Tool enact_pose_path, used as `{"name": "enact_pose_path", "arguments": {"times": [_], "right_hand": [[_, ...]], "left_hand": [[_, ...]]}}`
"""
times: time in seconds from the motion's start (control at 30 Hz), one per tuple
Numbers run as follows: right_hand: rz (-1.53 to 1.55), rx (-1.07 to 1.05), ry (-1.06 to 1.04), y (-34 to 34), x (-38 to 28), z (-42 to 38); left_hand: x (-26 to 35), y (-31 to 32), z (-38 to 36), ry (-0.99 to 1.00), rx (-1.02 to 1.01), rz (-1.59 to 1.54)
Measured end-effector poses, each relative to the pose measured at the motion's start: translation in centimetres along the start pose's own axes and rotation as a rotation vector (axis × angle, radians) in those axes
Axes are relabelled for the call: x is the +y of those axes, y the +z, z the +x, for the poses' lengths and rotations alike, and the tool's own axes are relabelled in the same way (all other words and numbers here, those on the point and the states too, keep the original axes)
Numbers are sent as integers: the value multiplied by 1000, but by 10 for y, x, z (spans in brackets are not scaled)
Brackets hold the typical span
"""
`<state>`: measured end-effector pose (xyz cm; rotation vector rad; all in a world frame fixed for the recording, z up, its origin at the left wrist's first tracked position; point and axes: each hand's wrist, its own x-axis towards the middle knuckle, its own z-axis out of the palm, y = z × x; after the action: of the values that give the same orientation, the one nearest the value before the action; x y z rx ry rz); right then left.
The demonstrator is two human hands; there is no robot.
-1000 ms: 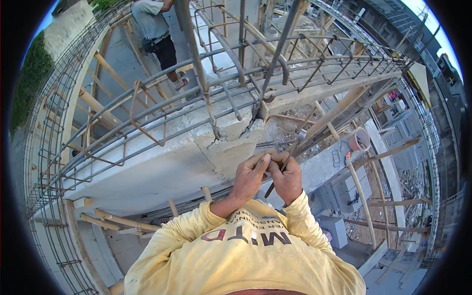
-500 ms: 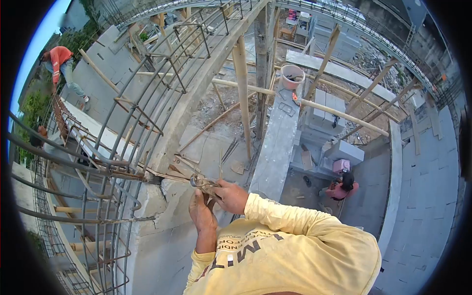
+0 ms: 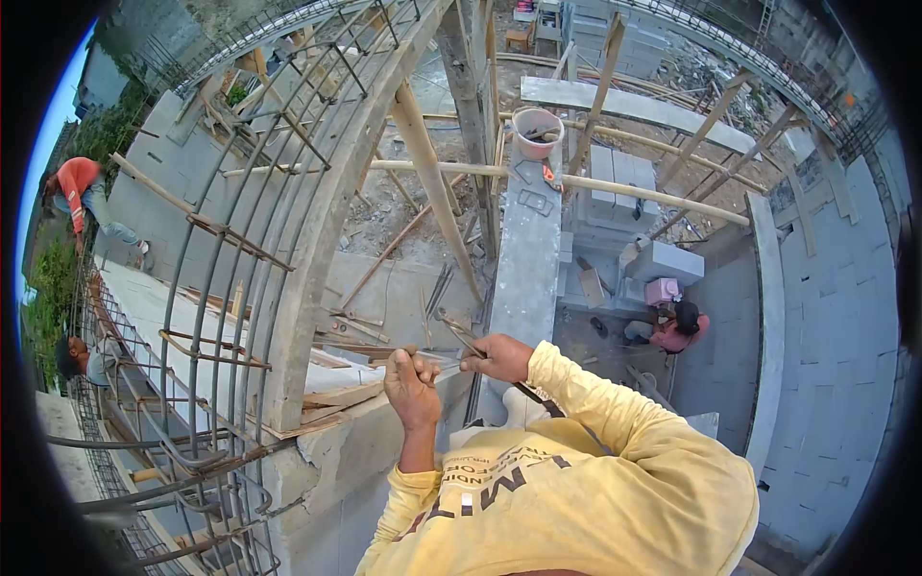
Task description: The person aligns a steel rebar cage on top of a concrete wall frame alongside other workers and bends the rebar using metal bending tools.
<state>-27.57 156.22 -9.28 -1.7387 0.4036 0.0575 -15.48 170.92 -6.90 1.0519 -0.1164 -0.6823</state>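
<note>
My right hand (image 3: 504, 358) is closed around the handles of metal pincers (image 3: 463, 332), whose jaw end points up and away to the left. Beside it, my left hand (image 3: 413, 389) is held up with fingers pinched together; anything in them is too small to make out. The hands are apart, over the top of a block wall (image 3: 351, 432). To their left a rebar cage (image 3: 221, 317) runs along a concrete beam (image 3: 322, 226), its bent bars reaching the wall's corner.
A plank walkway (image 3: 528, 259) beyond my right hand carries a bucket (image 3: 536, 144) of tools. Bamboo poles (image 3: 432, 173) cross the space ahead. One person (image 3: 677, 328) crouches below right; a person in orange (image 3: 82, 187) and another person (image 3: 82, 360) are at left.
My hands have drawn back from the rebar at the wall's corner and separated. The pincers have moved right with my right hand, and the view has shifted.
</note>
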Motion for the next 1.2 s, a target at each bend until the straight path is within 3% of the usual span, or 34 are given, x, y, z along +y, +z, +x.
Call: {"name": "enact_pose_path", "arguments": {"times": [0.1, 0.27, 0.47, 0.5, 0.53, 0.67, 0.77, 0.83, 1.03, 1.2], "right_hand": [[30, 76, 75, 7, -16, -13], [303, 327, 138, 38, -15, -26], [456, 524, 101, 29, 11, -45], [389, 538, 66, 24, 19, -46], [320, 534, 24, 15, 17, -53], [113, 556, -65, -24, 29, -52], [237, 505, 79, -70, 29, -45], [113, 531, -90, -102, 50, -30], [66, 428, -88, -200, 65, 7], [33, 442, 46, -259, 99, 34]], "left_hand": [[-3, -5, 15, -77, 141, -137], [11, 29, 15, -200, -36, -99], [-21, 52, 15, -434, -354, -154], [-25, 54, 21, -469, -416, -180], [-19, 75, 22, -494, -355, -145], [-29, 109, 72, -424, -318, -87], [-32, 141, 105, -335, -300, -36], [-41, 159, 131, -297, -236, -38], [-49, 213, 219, -88, -31, -7], [-46, 245, 270, -16, 58, -34]]}}
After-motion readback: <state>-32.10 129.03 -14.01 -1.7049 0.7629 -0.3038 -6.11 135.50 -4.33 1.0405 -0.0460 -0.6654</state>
